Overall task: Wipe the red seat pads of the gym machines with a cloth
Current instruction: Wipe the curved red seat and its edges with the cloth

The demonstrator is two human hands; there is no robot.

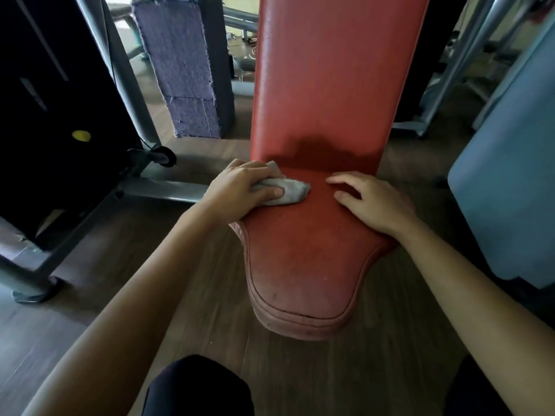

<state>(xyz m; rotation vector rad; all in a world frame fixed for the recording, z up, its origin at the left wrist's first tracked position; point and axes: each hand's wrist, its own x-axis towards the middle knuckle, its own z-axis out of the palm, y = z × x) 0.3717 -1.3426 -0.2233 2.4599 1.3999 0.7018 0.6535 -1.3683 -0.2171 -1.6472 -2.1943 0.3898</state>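
Observation:
A worn red seat pad [303, 265] lies in front of me, with a tall red back pad [333, 79] rising behind it. My left hand [240, 190] grips a bunched grey cloth [288, 190] and holds it against the seat's far left part, close to the seam with the back pad. My right hand [372, 202] rests flat on the seat's far right side with its fingers spread, holding nothing. A dark shadow covers the bottom of the back pad.
A black weight stack housing [60, 115] with grey frame tubes [132, 85] stands at the left. A purple-grey block [186, 70] is behind it. A light blue padded panel [510, 190] stands at the right. My knees [198, 388] show at the bottom over the wooden floor [192, 289].

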